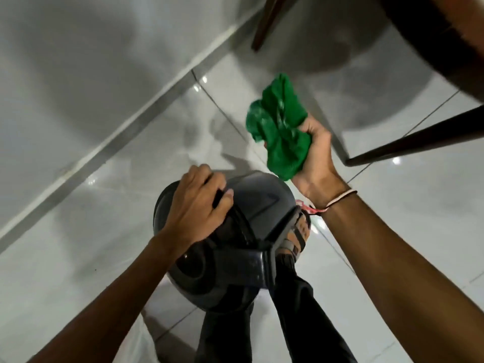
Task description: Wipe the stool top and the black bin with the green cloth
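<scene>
The black bin is lifted off the floor and tilted in front of me, its rounded dark body and a black strap-like handle showing. My left hand grips the bin at its upper left edge, fingers curled over a dark rim. My right hand is shut on the bunched green cloth, held just above and to the right of the bin, apart from its surface. The brown stool stands at the upper right; I see its seat edge and legs, while the top itself is hidden.
Glossy white floor tiles run to a grey skirting strip and white wall at the left. A dark stool leg slants across at the right. My dark trousers and sandalled foot are below the bin.
</scene>
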Action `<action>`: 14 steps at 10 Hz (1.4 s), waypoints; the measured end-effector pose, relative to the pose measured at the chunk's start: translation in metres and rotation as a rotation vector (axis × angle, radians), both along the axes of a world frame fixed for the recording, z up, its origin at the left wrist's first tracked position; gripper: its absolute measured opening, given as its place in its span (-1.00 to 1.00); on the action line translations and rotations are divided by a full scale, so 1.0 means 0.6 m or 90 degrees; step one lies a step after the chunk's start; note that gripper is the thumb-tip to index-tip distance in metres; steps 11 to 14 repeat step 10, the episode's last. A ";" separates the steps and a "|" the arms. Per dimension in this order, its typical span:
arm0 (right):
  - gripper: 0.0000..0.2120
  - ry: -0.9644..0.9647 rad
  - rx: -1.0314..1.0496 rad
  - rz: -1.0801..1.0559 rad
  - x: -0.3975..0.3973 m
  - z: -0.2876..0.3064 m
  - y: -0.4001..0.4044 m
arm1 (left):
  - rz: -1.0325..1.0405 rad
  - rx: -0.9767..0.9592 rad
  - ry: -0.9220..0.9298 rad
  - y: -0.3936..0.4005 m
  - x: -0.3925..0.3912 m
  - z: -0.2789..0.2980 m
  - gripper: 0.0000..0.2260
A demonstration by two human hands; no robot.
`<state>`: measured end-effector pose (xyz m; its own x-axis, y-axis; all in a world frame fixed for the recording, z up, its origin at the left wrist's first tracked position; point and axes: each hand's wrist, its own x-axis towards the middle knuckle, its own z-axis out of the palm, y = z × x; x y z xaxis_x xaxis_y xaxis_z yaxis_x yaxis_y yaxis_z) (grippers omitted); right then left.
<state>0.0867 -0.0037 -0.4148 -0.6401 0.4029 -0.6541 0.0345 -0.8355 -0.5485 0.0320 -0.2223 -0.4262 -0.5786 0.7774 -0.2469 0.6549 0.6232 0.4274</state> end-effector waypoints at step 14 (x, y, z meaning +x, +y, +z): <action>-0.33 -0.620 1.010 0.604 -0.080 0.385 0.300 | 0.028 0.073 0.343 0.277 -0.230 0.394 -0.48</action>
